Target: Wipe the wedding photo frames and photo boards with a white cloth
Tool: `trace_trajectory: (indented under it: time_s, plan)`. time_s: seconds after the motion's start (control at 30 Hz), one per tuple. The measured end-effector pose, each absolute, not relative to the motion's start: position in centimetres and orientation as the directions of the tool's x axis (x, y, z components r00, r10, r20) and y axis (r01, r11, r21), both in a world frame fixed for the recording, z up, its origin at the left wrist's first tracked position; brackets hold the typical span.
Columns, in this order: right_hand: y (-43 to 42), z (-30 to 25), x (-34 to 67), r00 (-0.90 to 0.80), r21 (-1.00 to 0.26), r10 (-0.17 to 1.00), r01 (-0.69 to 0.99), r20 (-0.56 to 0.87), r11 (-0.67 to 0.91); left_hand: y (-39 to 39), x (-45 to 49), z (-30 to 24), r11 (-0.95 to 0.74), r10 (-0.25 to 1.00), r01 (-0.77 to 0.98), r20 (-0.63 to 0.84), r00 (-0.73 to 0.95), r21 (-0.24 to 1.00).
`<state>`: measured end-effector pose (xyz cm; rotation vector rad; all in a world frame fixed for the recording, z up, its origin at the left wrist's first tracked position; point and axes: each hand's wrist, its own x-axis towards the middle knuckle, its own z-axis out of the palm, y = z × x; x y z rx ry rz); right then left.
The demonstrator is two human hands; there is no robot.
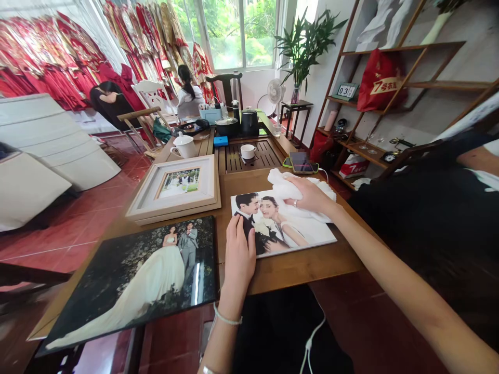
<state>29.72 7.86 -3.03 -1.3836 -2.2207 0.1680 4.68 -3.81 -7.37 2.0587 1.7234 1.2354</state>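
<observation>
A wedding photo album point(290, 236) lies flat on the wooden table, its face showing a couple close together. My left hand point(239, 246) rests flat on the album's left edge, fingers stretched out and holding nothing. Bunched under my right hand point(307, 195) is a white cloth point(278, 181), gripped at the album's upper right corner and covering that part of it. To the left lies a large dark wedding photo panel point(148, 280), overhanging the table's near edge. Behind that panel sits a pale framed photo point(179, 184).
Beyond the album are a slatted tea tray point(268, 156) with a white cup point(248, 151), a lidded white mug point(184, 145) and phones point(302, 162) with a cable. Two people sit farther back. A person in dark clothes point(421, 208) is close on the right, before wooden shelves point(432, 45).
</observation>
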Motion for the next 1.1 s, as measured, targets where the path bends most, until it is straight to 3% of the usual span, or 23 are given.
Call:
trace_trajectory:
  time_s: [0.33,0.5,0.83,1.1]
  plan:
    - [-2.0,-2.4,29.3,-0.622,-0.327,0.721,0.643,0.303,0.692,-3.6,4.4,-7.5,-0.324,0.878,0.72,0.479,-0.014,0.614]
    - [-2.6,-2.5,31.0,-0.528,-0.34,0.802,0.726,0.28,0.597,-3.7,4.4,-7.4,-0.325,0.882,0.723,0.471,0.0,0.609]
    - [7.7,-2.3,28.8,-0.369,-0.386,0.881,0.797,0.297,0.464,-3.5,4.1,-7.6,-0.328,0.875,0.718,0.484,-0.013,0.613]
    - [5.7,-2.4,26.4,-0.472,-0.335,0.809,0.744,0.349,0.579,-3.4,4.2,-7.7,-0.318,0.876,0.724,0.482,-0.022,0.612]
